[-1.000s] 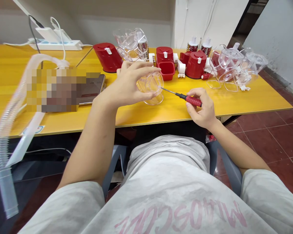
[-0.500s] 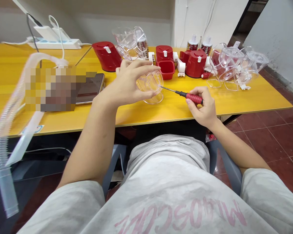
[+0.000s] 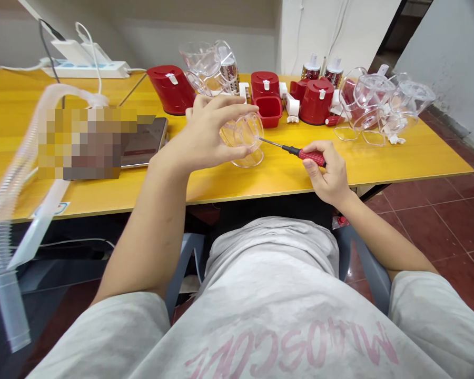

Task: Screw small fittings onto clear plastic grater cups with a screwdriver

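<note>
My left hand [image 3: 211, 134] grips a clear plastic housing [image 3: 245, 138] and holds it just above the yellow table [image 3: 379, 158], its round opening turned to the right. In my right hand [image 3: 328, 171] is a red-handled screwdriver [image 3: 304, 153], pinched by the handle. Its thin metal shaft slants up and left, and the tip touches the housing's right side.
Red plastic bodies [image 3: 171, 89] and lids [image 3: 316, 101] stand in a row at the table's back. Clear plastic housings [image 3: 379, 102] crowd the back right. A tablet [image 3: 144, 142] lies left of my hand, a ribbed hose [image 3: 8, 189] curves at far left, a power strip [image 3: 89, 66] behind.
My right hand and the screwdriver have edged up and left, bringing the tip against the clear housing. My left hand has hardly moved.
</note>
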The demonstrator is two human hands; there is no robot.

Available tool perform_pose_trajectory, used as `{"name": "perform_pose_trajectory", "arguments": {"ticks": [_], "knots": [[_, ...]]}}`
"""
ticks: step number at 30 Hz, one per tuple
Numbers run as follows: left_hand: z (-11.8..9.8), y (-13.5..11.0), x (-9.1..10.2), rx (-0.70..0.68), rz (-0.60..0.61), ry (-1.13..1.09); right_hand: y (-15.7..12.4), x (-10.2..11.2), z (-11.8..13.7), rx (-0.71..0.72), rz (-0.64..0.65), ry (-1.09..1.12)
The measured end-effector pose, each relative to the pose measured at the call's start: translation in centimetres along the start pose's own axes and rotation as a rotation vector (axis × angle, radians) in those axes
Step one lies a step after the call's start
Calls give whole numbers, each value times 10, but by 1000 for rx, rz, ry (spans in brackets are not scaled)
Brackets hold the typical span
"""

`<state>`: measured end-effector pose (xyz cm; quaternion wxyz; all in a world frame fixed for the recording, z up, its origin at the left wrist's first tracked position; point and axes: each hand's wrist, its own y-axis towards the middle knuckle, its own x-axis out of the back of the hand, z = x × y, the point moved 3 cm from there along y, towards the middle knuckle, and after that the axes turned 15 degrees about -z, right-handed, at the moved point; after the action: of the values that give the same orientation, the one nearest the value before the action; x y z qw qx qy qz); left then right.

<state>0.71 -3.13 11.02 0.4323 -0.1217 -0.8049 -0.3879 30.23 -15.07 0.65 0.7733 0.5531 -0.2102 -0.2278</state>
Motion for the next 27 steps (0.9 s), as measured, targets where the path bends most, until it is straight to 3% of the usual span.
{"name": "perform_pose_trajectory", "arguments": {"ticks": [9,15,22,27], "knots": [[3,0,-1,9,31,61,-4,-1,-1,56,-89,-62],[7,1,-2,2,31,33,2,-1,2,134,-82,-6],[15,3,-6,-51,31,-18,4,-2,8,126,-66,31],[9,2,-2,21,26,-12,5,-3,8,108,-61,82]]}}
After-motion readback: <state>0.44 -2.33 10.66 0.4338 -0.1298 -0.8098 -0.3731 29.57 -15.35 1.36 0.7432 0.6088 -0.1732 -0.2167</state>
